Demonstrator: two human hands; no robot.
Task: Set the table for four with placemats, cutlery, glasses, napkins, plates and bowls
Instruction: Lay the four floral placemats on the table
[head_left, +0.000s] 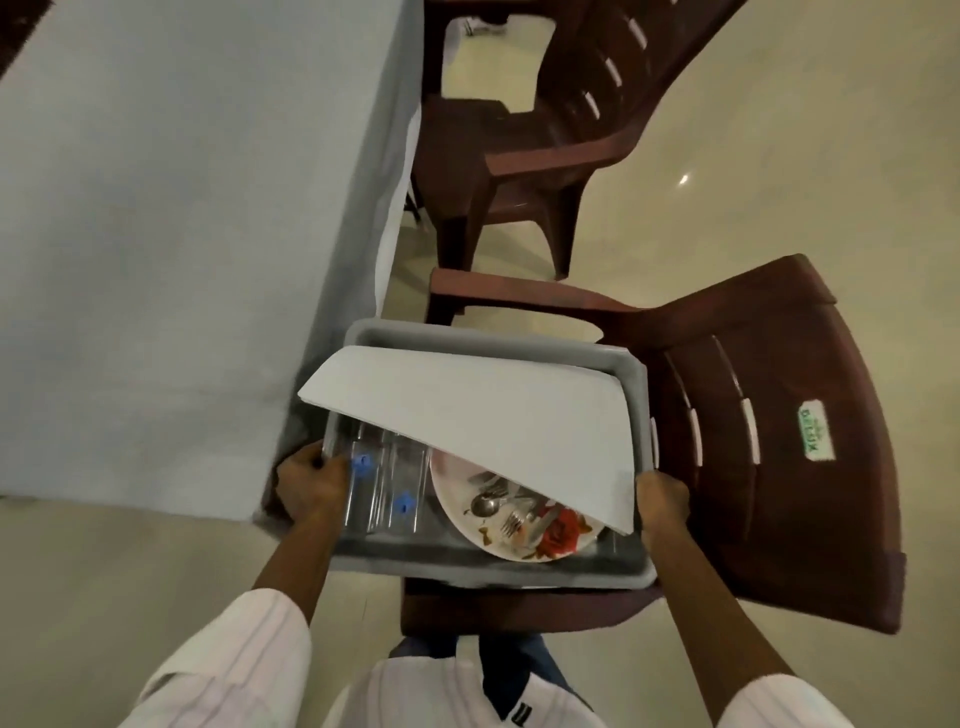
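Note:
A grey plastic tub (483, 569) sits on the seat of a brown chair (769, 415) beside the table (156, 208). White placemats (493, 421) lie slanted across its top. Under them I see clear glasses with blue marks (382, 488) on the left. A plate with a red flower print (524, 525) lies on the right, with forks and a spoon (498, 506) on it. My left hand (311, 480) grips the tub's left rim. My right hand (662, 499) grips its right rim. The rest of the tub's contents are hidden by the placemats.
The table wears a pale blue-grey cloth that hangs to the floor at its near corner. A second brown plastic chair (519, 156) stands farther along the table's right side. Cream floor tiles (805, 182) spread to the right and in front.

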